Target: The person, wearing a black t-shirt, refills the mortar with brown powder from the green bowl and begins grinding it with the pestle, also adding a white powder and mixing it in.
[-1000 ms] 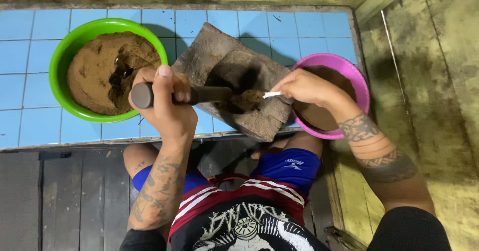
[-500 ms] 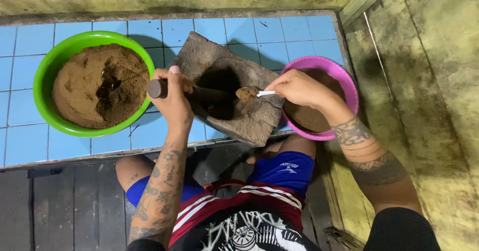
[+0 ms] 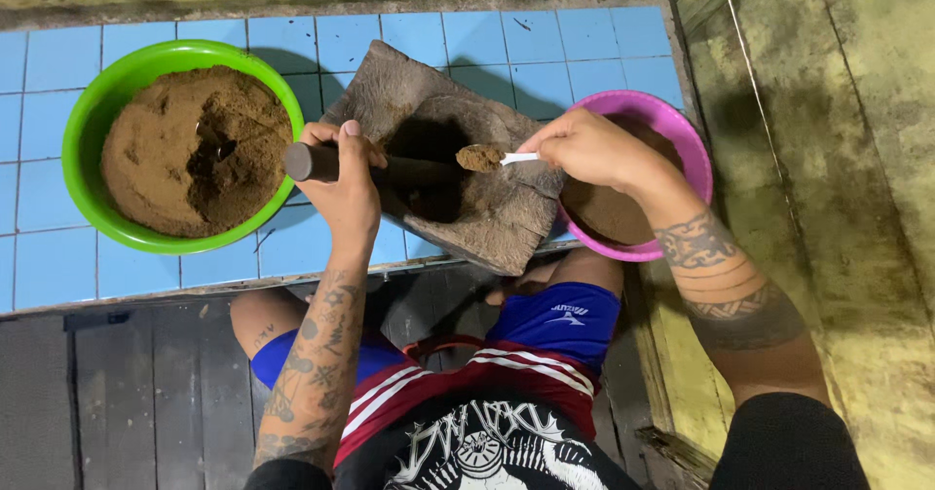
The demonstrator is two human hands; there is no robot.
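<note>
Left hand [image 3: 343, 180], centre of the frame: fingers curled in a closed fist, knuckles up, tattooed forearm running down to the lower left. Right hand [image 3: 584, 149], right of centre: fingertips pinched together, wrist bent, tattooed forearm extending toward the lower right corner. Hands apart.

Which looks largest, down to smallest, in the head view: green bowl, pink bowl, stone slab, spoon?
1. Green bowl and stone slab: too alike to rank.
2. Pink bowl, partly hidden by the right hand, so unsure.
3. Spoon, clearly smallest.
</note>
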